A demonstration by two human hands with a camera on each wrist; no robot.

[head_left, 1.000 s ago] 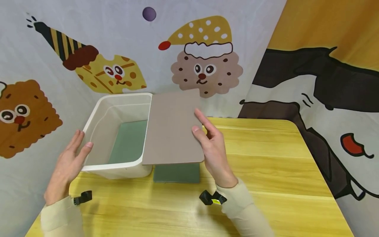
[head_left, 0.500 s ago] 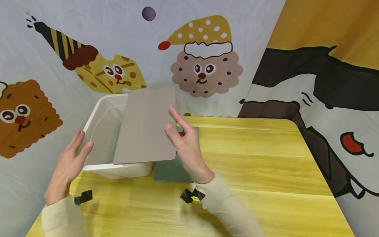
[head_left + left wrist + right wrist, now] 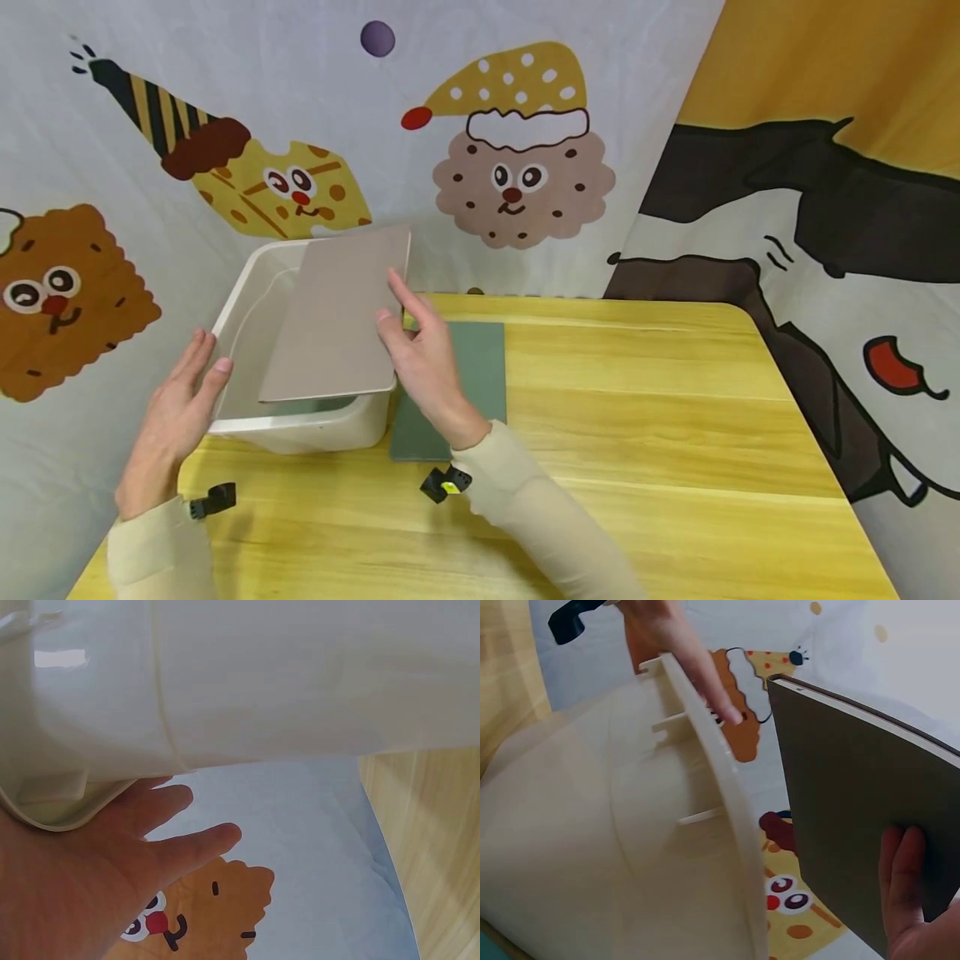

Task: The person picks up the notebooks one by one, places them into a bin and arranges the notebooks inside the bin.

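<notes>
My right hand (image 3: pixel 429 360) pinches the right edge of a grey-brown notebook (image 3: pixel 333 325), thumb on top. The notebook is tilted over the white plastic bin (image 3: pixel 322 437), its left side lower. Pale page edges show between its covers in the right wrist view, where fingers (image 3: pixel 904 881) lie against the dark cover. My left hand (image 3: pixel 167 417) holds the bin's left rim, thumb over the inside and the other fingers outside. In the left wrist view that hand (image 3: pixel 90 862) sits under the rim beside the wall. Inside the bin, a green notebook (image 3: pixel 311 406) is mostly hidden.
Another green notebook (image 3: pixel 480 367) lies on the wooden table (image 3: pixel 637 417) just right of the bin, partly behind my right wrist. A cartoon-printed cloth (image 3: pixel 450 50) hangs close behind the bin and along the left side.
My right hand has carried the grey-brown notebook leftward from the bin's right side to over its opening, tilting it more. The green notebook on the table shows more. My left hand stays put.
</notes>
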